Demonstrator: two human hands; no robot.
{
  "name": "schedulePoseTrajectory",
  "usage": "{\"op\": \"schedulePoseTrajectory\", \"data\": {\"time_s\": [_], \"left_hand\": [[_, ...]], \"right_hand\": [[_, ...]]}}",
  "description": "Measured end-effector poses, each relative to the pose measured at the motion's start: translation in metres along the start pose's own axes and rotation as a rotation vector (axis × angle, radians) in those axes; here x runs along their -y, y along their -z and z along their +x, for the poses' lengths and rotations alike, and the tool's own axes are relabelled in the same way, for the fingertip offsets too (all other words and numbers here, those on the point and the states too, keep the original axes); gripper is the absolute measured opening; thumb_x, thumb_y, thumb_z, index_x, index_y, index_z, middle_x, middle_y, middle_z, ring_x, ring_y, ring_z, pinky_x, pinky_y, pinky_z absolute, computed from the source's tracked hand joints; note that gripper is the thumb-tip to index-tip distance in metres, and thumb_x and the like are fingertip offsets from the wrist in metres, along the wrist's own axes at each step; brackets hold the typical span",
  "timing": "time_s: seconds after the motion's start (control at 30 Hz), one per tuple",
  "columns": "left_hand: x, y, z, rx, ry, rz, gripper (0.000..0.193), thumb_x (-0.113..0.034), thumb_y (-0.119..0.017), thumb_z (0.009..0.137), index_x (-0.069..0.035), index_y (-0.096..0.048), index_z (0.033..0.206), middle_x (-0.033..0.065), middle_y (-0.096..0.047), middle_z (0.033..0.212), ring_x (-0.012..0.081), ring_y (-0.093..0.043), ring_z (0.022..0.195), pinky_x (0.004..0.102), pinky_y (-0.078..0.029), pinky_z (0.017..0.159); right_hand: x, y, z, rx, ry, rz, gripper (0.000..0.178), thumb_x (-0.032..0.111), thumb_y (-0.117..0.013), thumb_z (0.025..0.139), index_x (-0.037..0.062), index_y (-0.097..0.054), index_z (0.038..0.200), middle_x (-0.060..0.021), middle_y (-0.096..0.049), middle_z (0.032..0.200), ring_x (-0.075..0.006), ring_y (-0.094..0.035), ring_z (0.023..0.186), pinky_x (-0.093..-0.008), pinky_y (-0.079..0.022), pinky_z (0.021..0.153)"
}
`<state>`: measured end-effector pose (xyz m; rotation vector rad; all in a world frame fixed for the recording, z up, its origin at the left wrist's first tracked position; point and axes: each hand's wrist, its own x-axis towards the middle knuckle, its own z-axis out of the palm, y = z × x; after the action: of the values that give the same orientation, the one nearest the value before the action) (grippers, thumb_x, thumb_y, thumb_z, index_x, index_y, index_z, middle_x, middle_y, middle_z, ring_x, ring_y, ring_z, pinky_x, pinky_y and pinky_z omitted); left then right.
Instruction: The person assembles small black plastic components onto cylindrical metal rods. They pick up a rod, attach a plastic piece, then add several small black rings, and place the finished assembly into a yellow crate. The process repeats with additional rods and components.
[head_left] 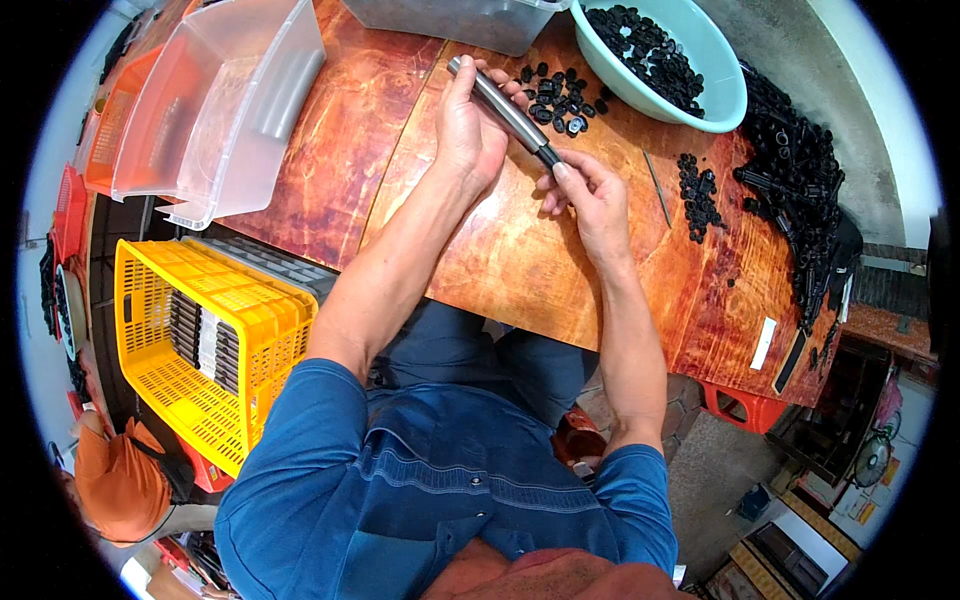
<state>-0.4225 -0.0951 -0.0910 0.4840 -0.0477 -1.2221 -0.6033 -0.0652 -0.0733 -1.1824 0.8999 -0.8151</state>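
Above the wooden table (500, 270) I hold a grey metallic tube (510, 113) with a narrower black end, slanting from upper left to lower right. My left hand (470, 135) is wrapped round its upper part, thumb along the side. The fingers of my right hand (590, 200) pinch the black end. Just beyond the tube lies a loose cluster of small black oval parts (558, 100). To the right of my right hand are a thin metal rod (657, 188) and a group of small black pieces (698, 195).
A pale turquoise basin (722, 118) of black parts stands at the far right, beside a large heap of black pieces (795, 165). A clear plastic bin (235, 110) is at left; below it, a yellow crate (275, 300) holds black-ended items. A person in orange (125, 480) is at lower left.
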Motion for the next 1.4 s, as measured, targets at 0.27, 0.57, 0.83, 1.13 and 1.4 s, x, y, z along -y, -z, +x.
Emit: {"op": "schedulePoseTrajectory", "data": {"time_s": [0.27, 0.57, 0.83, 1.13, 1.4], "left_hand": [[0.001, -0.005, -0.005, 0.003, 0.013, 0.013, 0.031, -0.039, -0.053, 0.105, -0.007, -0.051, 0.105, 0.0044, -0.051, 0.086, 0.0170, -0.049, 0.076, 0.0323, -0.049, 0.070], [-0.002, -0.007, -0.010, 0.036, 0.051, -0.016, 0.034, -0.043, -0.054, 0.104, -0.009, -0.050, 0.101, 0.0050, -0.050, 0.083, 0.0165, -0.048, 0.071, 0.0301, -0.045, 0.064], [0.026, -0.006, -0.024, 0.036, 0.117, 0.107, 0.040, -0.053, -0.052, 0.103, -0.014, -0.043, 0.097, 0.0011, -0.047, 0.071, 0.0148, -0.048, 0.060, 0.0302, -0.041, 0.056], [0.039, -0.012, -0.038, -0.028, 0.071, 0.236, 0.041, -0.055, -0.050, 0.103, -0.015, -0.043, 0.104, -0.0008, -0.045, 0.071, 0.0102, -0.044, 0.055, 0.0267, -0.038, 0.050], [0.046, -0.012, -0.044, -0.031, 0.039, 0.225, 0.037, -0.049, -0.053, 0.103, -0.014, -0.041, 0.102, -0.0005, -0.046, 0.071, 0.0098, -0.045, 0.055, 0.0252, -0.038, 0.049]], "right_hand": [[0.003, -0.018, -0.008, -0.232, 0.369, -0.669, 0.026, 0.011, -0.074, 0.087, 0.0000, -0.072, 0.110, -0.0099, -0.069, 0.073, -0.0127, -0.065, 0.060, -0.0283, -0.052, 0.056], [-0.004, -0.011, -0.007, -0.205, 0.510, -0.549, 0.028, 0.021, -0.067, 0.093, -0.0010, -0.069, 0.110, -0.0147, -0.069, 0.099, -0.0209, -0.066, 0.089, -0.0335, -0.052, 0.078], [-0.018, -0.023, 0.004, -0.313, 0.445, -0.001, 0.051, 0.044, -0.042, 0.106, -0.0015, -0.061, 0.118, -0.0107, -0.061, 0.110, -0.0187, -0.057, 0.105, -0.0327, -0.044, 0.093], [-0.030, -0.020, 0.011, -0.385, 0.416, 0.100, 0.054, 0.045, -0.036, 0.108, -0.0017, -0.060, 0.117, -0.0099, -0.060, 0.109, -0.0177, -0.056, 0.103, -0.0334, -0.044, 0.093], [-0.031, -0.018, 0.014, -0.389, 0.383, 0.238, 0.056, 0.048, -0.037, 0.108, -0.0021, -0.057, 0.119, -0.0090, -0.059, 0.109, -0.0173, -0.055, 0.102, -0.0333, -0.043, 0.094]]}}
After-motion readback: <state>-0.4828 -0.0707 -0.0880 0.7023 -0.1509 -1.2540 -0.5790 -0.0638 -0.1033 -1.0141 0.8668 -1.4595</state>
